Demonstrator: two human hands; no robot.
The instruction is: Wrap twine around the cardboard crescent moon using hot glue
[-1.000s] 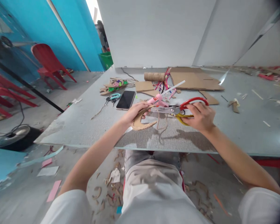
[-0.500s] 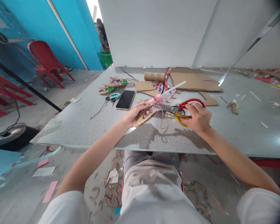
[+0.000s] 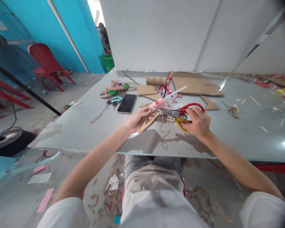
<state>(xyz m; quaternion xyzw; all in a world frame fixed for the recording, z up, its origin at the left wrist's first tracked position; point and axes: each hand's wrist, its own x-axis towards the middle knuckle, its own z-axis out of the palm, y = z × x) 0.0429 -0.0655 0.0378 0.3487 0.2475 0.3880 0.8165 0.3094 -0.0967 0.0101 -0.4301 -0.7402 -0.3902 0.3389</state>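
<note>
My left hand (image 3: 139, 119) grips a rounded cardboard piece (image 3: 147, 124) with an opening in its middle and a rough edge. A thin brown twine (image 3: 161, 122) loops from its top and hangs down over the table. In my right hand (image 3: 197, 122) are scissors (image 3: 173, 112) with one red and one yellow handle, fingers in the loops. Their blades reach left to the top of the cardboard piece, by the twine; whether they touch it I cannot tell. Just behind the blades lies a pink glue gun (image 3: 158, 103) with a clear glue stick.
A black phone (image 3: 127, 103), light-blue handled snips (image 3: 115, 100) and a twine roll (image 3: 156, 80) lie on the grey table (image 3: 85, 136). Cardboard sheets (image 3: 192, 83) are at the back, with colourful ribbons beside them. Scraps litter the right side and floor.
The scissors and my right hand have shifted slightly left, closer to the cardboard piece. My left hand keeps its grip; the view has tilted a little.
</note>
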